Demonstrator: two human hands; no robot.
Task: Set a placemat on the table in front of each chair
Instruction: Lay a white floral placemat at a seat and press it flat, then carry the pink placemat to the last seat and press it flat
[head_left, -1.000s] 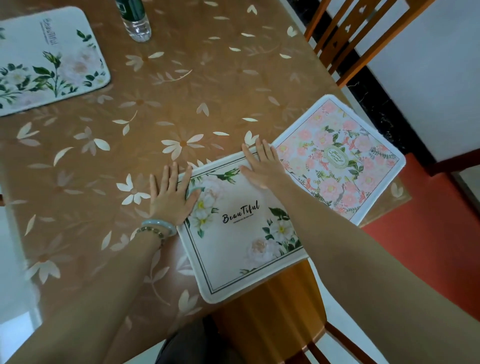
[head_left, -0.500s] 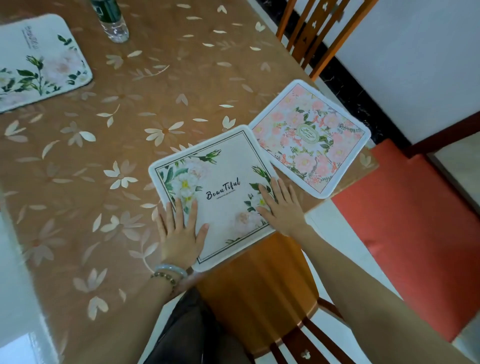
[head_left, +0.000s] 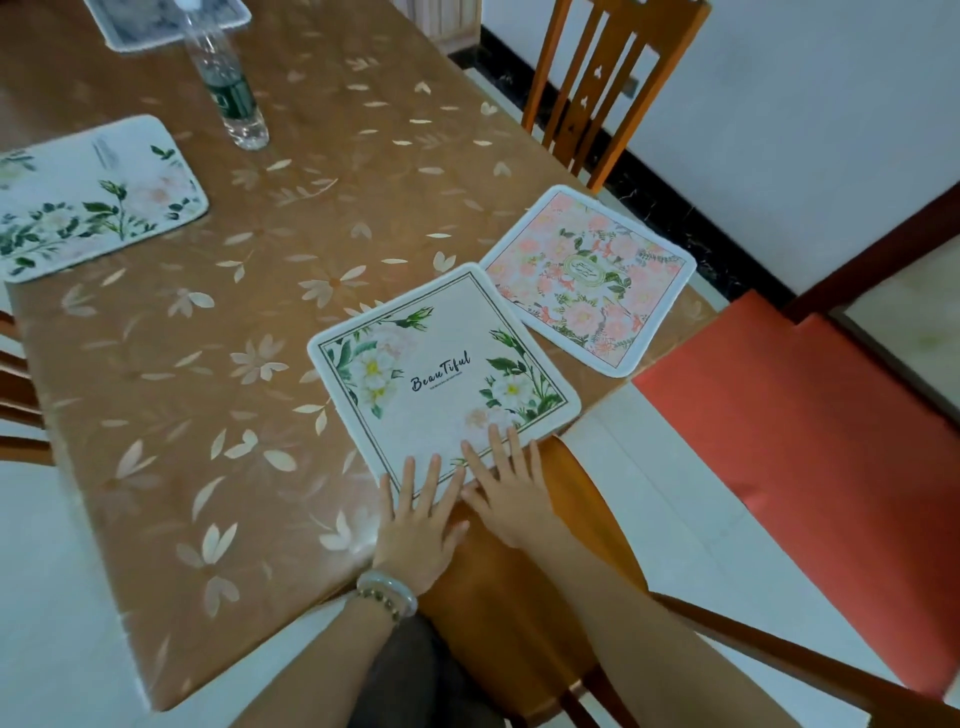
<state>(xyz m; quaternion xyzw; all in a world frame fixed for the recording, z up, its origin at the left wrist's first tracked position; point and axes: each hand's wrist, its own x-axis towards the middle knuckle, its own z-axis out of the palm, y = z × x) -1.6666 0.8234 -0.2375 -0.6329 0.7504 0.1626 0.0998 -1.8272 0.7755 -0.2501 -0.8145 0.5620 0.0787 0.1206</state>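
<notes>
One big table (head_left: 218, 322) in a brown petal-print cover is taking up most of the view. A red-cushioned chair (head_left: 810, 441) is sitting off its right corner and a wooden chair (head_left: 608, 88) is standing at the far side. The "Beautiful" placemat (head_left: 441, 379) is lying flat at the near edge, slightly turned, right above a wooden chair seat (head_left: 483, 597). A pink floral placemat (head_left: 587, 280) is lying just beside it at the corner, and a green-leaf placemat (head_left: 98, 197) is sitting well apart on the left. A water bottle (head_left: 228, 88) is standing upright further back. Neither hand is gripping anything. The left hand (head_left: 421, 525) and right hand (head_left: 511, 488) are resting side by side with straight fingers, and only the fingertips are overlapping the "Beautiful" placemat's near edge. Bracelets (head_left: 387, 597) are circling the left wrist.
</notes>
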